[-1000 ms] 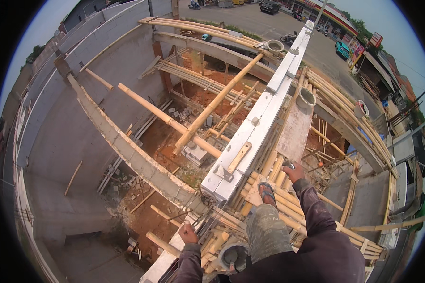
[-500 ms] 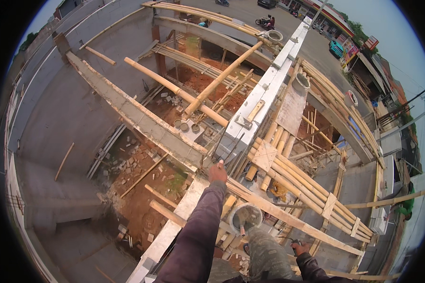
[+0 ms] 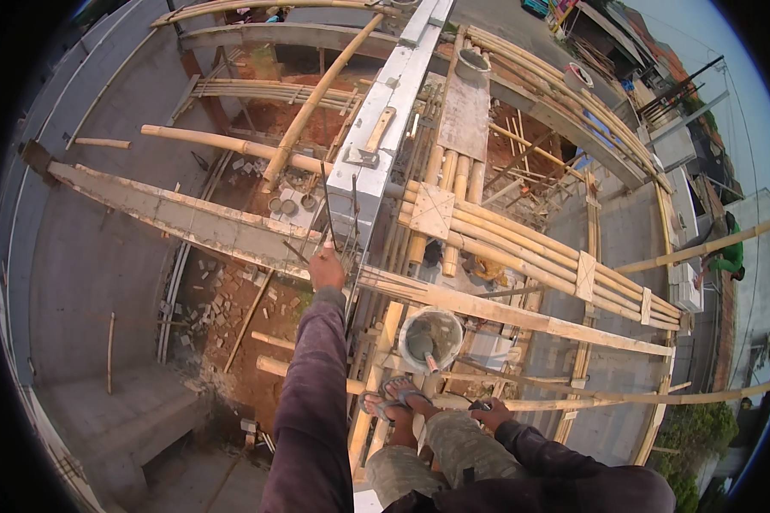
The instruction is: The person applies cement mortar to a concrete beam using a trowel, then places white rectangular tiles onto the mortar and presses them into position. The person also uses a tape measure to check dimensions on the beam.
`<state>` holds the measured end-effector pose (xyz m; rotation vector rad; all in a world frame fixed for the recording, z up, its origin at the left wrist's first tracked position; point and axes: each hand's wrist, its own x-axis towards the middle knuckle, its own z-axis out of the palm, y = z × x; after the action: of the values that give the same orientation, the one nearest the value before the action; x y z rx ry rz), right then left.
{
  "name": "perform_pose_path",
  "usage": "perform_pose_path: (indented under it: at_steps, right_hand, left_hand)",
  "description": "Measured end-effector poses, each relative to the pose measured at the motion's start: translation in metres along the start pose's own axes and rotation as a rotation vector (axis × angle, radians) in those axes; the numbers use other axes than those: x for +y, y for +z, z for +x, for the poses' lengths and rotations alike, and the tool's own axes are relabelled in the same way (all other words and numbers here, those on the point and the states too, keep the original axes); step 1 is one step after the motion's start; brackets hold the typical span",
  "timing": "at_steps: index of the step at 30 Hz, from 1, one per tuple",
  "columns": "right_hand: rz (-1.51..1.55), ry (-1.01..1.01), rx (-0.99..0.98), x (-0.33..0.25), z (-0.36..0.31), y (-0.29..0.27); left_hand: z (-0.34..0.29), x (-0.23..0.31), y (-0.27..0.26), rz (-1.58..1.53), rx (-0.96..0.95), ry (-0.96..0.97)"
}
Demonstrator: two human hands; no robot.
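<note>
My left hand (image 3: 326, 269) reaches ahead to the end of the white block wall (image 3: 342, 177). Its fingers are closed around an upright steel bar (image 3: 325, 201) beside the concrete beam (image 3: 257, 239). On top of the wall lies a wooden-handled tool (image 3: 379, 130) with a grey metal part. Lower right, my right hand (image 3: 491, 414) is closed near my knee, over a bamboo pole (image 3: 539, 404); a small dark object shows at its fingers, too small to name. Between the hands stands a bucket (image 3: 430, 340) holding grey mortar, with a tool handle (image 3: 431, 363) at its near rim.
My sandalled feet (image 3: 393, 399) stand on bamboo poles high above a rubble-strewn dirt floor (image 3: 222, 325). Lashed bamboo scaffolding (image 3: 522, 244) and a plank (image 3: 464, 115) run on the right. Another bucket (image 3: 472, 64) sits on the plank. A person in green (image 3: 729, 252) is at far right.
The view has swung down and to the right, so the scene shifts left and up. My feet and legs now show more. The left hand stays at the wall's end.
</note>
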<state>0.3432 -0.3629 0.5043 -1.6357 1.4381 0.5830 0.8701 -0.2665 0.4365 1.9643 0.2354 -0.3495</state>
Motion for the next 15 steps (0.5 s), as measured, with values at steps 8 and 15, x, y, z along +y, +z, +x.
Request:
perform_pose_path:
  at_steps: [8,15]
  right_hand:
    - [-0.096,-0.13,-0.214,-0.048,0.036,0.014]
    - [-0.42,-0.252,-0.45,-0.08,0.027,0.061]
  left_hand:
    - [-0.017,0.013,-0.011,0.118,0.012,0.13]
    - [-0.228,-0.083,-0.067,0.128,-0.393,0.447]
